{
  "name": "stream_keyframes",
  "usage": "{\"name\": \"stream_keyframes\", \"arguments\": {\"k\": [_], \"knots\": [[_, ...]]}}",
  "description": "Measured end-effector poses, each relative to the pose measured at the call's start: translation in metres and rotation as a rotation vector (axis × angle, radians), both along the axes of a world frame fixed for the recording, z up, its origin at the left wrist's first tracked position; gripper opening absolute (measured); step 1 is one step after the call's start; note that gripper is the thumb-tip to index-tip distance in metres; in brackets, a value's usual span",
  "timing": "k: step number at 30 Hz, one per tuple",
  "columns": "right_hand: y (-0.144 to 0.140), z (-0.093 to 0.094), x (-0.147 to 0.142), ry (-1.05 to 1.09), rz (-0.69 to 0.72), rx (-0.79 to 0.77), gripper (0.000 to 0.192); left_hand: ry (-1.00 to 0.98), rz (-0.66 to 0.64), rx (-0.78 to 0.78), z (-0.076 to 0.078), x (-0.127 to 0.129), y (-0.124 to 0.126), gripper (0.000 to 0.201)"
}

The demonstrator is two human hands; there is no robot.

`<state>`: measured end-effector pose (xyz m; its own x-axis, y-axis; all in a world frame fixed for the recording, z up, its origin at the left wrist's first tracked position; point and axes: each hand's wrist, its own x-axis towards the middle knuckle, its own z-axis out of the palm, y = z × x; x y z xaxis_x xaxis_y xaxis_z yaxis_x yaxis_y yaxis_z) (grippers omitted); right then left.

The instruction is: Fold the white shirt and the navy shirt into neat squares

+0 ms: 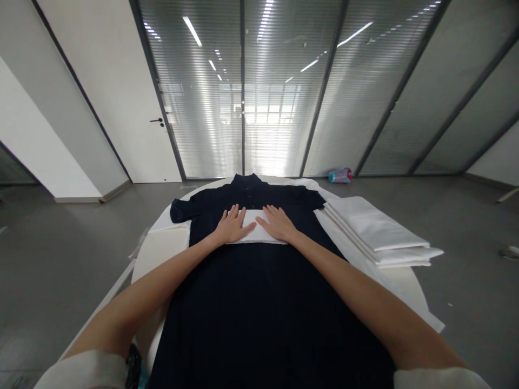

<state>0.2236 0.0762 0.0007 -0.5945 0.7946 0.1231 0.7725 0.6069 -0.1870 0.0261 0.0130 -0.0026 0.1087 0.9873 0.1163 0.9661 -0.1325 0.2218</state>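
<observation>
A dark navy short-sleeved shirt [259, 302] with a collar lies spread flat, its collar at the far end and its body stretching toward me. Across its chest rests a folded white cloth [256, 236]. My left hand [233, 224] presses flat on the left part of this cloth, fingers spread and pointing away. On its right part lies my right hand [278, 221], also flat with fingers out. The two thumbs point at each other, with a small gap between them. Neither hand grips anything.
The shirt lies on a rounded white table [162, 254] with white sheeting on it. A stack of folded white cloths [373, 229] sits at the right. On the floor beyond is a blue and pink package [340, 175], near the glass partition [279, 81]. A white door [121, 97] stands back left.
</observation>
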Motion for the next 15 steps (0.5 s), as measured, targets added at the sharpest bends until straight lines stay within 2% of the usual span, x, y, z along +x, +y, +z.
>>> {"name": "stream_keyframes", "arguments": {"k": [7,11,13,15], "knots": [[0.002,-0.003,0.002,0.039,-0.007,-0.026,0.085,-0.087,-0.036,-0.092,-0.003,-0.009,0.005,0.098],[0.003,-0.002,0.01,0.11,0.038,0.051,0.069,-0.134,0.006,-0.007,-0.005,-0.011,0.002,0.089],[0.004,0.001,0.017,0.135,-0.029,0.084,0.063,-0.144,0.074,0.065,-0.005,-0.015,0.0,0.082],[0.006,0.006,0.025,0.115,-0.159,0.085,0.06,-0.129,0.143,0.112,-0.004,-0.023,0.0,0.077]]}}
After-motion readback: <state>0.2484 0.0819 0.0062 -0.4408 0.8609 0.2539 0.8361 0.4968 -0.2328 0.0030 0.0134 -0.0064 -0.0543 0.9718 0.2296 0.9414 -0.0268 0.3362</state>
